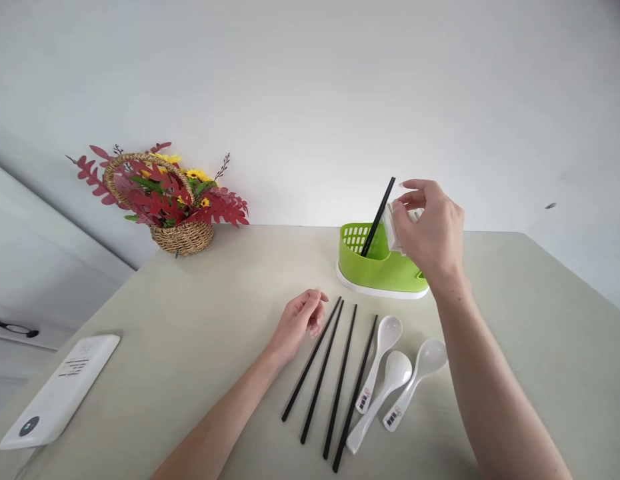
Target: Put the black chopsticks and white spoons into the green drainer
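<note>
At the back right, my right hand (430, 230) is closed around a white slotted block (393, 230), the thumb along its near side and the index finger raised. The block sits at the right part of a green cutlery holder (377, 270); whether it is seated there is hidden. A black chopstick (378, 217) leans upright in the holder's left part; a second may be behind it. Loosely curled, my left hand (303, 317) rests on the table with nothing visible in it. Just beside it lie several black chopsticks (343, 377) and three white spoons (390, 373).
On the pale table (200, 347), a wicker basket (183, 237) of red and yellow flowers stands at the back left. A white device (63, 390) lies at the left edge. The wall (300, 120) rises behind the table, and a white cabinet (45, 247) is at the left.
</note>
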Demonstrator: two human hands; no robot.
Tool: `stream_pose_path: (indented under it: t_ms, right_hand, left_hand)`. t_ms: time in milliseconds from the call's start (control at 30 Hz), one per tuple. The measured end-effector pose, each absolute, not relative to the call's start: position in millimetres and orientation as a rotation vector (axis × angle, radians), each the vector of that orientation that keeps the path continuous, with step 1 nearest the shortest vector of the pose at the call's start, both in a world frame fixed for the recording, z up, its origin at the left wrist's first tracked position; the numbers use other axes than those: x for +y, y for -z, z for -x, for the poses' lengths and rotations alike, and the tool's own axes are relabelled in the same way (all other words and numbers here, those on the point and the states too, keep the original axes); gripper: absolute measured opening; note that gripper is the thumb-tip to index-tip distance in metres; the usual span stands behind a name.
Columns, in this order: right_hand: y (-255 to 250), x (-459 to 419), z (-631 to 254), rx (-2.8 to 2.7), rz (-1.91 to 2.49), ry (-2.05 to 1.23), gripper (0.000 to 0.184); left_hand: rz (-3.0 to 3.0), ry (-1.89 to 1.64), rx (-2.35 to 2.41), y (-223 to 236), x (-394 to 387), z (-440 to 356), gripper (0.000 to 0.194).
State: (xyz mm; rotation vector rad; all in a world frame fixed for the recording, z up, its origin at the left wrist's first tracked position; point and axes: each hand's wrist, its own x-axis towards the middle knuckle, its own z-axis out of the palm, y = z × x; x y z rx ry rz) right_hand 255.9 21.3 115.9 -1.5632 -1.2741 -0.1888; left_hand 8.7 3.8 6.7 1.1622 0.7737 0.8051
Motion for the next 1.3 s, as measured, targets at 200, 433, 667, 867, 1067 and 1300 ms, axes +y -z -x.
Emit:
stream_pose_path:
  t_ms: [200, 433, 667, 867, 1067, 1300]
  right_hand:
    - [-126.0, 14.5, -248.0, -1.284, 1.496, 0.23, 0.02]
    - [-145.5, -4.7, -230.9, -1.338, 1.401, 0.123, 0.012]
    - [-163.8, -27.9, -214.7, -1.501, 1.328, 0.063, 0.016]
    - [-169.8, -38.3, -206.3, -1.566, 1.268, 0.091, 0.016]
    - [-167.7, -37.7, -204.0, -1.579, 1.192, 0.146, 0.014]
    - [-166.9, -37.0, -202.8, -1.586, 1.192, 0.118, 0.012]
  left_hand:
    - [-1.408, -0.818, 0.873, -5.4, -4.9, -11.9, 0.042]
    - [-1.921, -0.909, 1.092, 6.2, -17.5, -17.1, 0.017]
    - [-2.163, -0.947, 1.167, 16.7, -15.7, -12.5, 0.026]
    - [-2.486, -0.748, 1.3, 20.0, -16.5, -5.4, 0.015]
    - [-2.737, -0.499, 1.687, 9.4, 0.2, 11.6, 0.005]
    - [-2.736, -0.461, 1.852, 6.5, 25.7, 38.6, 0.013]
